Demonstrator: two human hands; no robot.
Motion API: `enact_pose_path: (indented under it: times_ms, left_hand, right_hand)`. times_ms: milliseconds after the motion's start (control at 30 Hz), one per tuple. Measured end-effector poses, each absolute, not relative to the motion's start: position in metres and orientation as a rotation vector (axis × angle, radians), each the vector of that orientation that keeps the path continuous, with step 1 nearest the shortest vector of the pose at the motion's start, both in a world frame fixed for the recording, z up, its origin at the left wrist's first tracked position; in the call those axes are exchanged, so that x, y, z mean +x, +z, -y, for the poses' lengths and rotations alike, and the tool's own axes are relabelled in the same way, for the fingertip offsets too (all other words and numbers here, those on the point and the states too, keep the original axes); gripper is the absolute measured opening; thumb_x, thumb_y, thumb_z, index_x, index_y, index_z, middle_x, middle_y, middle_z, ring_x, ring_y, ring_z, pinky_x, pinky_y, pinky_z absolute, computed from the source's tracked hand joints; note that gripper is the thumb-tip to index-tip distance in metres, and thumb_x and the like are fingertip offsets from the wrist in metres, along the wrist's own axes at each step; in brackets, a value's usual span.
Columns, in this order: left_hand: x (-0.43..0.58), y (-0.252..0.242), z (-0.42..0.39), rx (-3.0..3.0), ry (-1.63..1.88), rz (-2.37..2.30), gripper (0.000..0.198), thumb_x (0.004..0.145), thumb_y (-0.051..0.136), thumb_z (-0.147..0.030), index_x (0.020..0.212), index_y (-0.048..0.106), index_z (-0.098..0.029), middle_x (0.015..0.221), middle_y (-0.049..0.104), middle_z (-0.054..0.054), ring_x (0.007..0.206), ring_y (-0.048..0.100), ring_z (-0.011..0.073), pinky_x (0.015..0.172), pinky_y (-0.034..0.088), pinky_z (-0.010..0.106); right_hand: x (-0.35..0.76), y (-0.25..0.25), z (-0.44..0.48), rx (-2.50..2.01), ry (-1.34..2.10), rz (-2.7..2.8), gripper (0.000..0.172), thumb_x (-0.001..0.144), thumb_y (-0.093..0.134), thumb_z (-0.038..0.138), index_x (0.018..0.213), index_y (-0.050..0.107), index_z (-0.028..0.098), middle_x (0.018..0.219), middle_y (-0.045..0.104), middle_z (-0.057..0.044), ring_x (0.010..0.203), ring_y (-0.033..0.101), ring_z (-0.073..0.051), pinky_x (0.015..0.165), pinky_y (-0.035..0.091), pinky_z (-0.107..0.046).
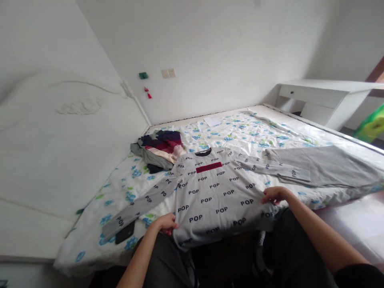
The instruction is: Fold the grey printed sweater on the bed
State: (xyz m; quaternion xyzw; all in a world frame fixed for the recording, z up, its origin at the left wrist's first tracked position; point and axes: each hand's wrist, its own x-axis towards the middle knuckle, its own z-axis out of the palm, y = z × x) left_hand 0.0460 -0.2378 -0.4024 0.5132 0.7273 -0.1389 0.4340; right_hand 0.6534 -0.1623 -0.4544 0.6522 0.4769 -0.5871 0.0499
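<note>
A grey long-sleeved shirt [213, 193] printed with "POP" and a dark red chest patch lies spread on the bed, collar away from me. Its sleeves stretch out to both sides, and the lower hem hangs over the bed's near edge. My left hand [167, 224] pinches the shirt's left side near the hem. On the opposite side, my right hand [274, 195] grips the shirt's edge a little higher up. Under the left sleeve's cuff, a dark phone-like object [125, 233] is partly covered. Grey ribbed trousers or a similar flat garment [327, 166] lie under the right sleeve's end.
A pile of clothes [162, 148] sits near the headboard [60, 160] on the left. The bed sheet [228, 138] is white with blue flowers. White paper [212, 121] rests near the wall. A white desk [324, 96] stands at the far right. My knees flank the hanging hem.
</note>
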Motion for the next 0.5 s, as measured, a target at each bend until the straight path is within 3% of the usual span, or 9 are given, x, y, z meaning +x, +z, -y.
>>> enact_pose_path:
  times_ms: [100,233,300,400,500]
  left_hand:
    - [0.047,-0.405,0.233,1.248,-0.396,-1.817,0.026,0.078,0.081,-0.037,0.078,0.057,-0.025,0.063,0.072,0.004,0.069,0.077,0.0258,0.061,0.056,0.030]
    - [0.043,-0.402,0.216,1.355,-0.345,-1.913,0.016,0.093,0.065,-0.038,0.088,0.058,-0.025,0.066,0.071,0.003,0.072,0.080,0.0263,0.063,0.057,0.030]
    - [0.040,-0.400,0.204,1.525,-0.274,-2.025,0.008,0.096,0.059,-0.032,0.099,0.062,-0.025,0.076,0.075,0.003,0.085,0.082,0.0274,0.076,0.061,0.033]
    - [0.039,-0.399,0.184,1.804,-0.171,-2.138,0.026,0.095,0.057,-0.024,0.119,0.068,-0.022,0.104,0.082,0.009,0.112,0.081,0.0297,0.102,0.060,0.039]
    - [0.048,-0.405,0.168,2.015,-0.082,-2.113,0.040,0.095,0.056,-0.022,0.133,0.071,-0.020,0.132,0.081,0.015,0.130,0.077,0.0303,0.119,0.054,0.041]
  right_hand:
    - [0.664,-0.463,0.158,2.075,-1.636,-1.375,0.042,0.070,0.102,0.029,0.088,0.065,0.022,0.068,0.057,0.005,0.050,0.050,-0.010,0.044,0.043,-0.018]
    - [0.669,-0.464,0.149,2.305,-1.732,-1.390,0.037,0.079,0.099,0.042,0.094,0.072,0.020,0.075,0.068,-0.002,0.057,0.059,-0.013,0.051,0.046,-0.020]
    - [0.677,-0.460,0.141,2.571,-1.813,-1.402,0.034,0.082,0.097,0.039,0.102,0.077,0.021,0.080,0.071,-0.002,0.063,0.062,-0.014,0.055,0.047,-0.021]
    - [0.695,-0.451,0.127,3.131,-1.866,-1.305,0.035,0.088,0.089,0.029,0.121,0.078,0.026,0.082,0.066,0.002,0.069,0.059,-0.013,0.058,0.047,-0.018]
    - [0.713,-0.446,0.116,3.518,-2.135,-0.720,0.039,0.094,0.082,0.026,0.131,0.070,0.030,0.091,0.061,0.002,0.073,0.058,-0.012,0.060,0.051,-0.016]
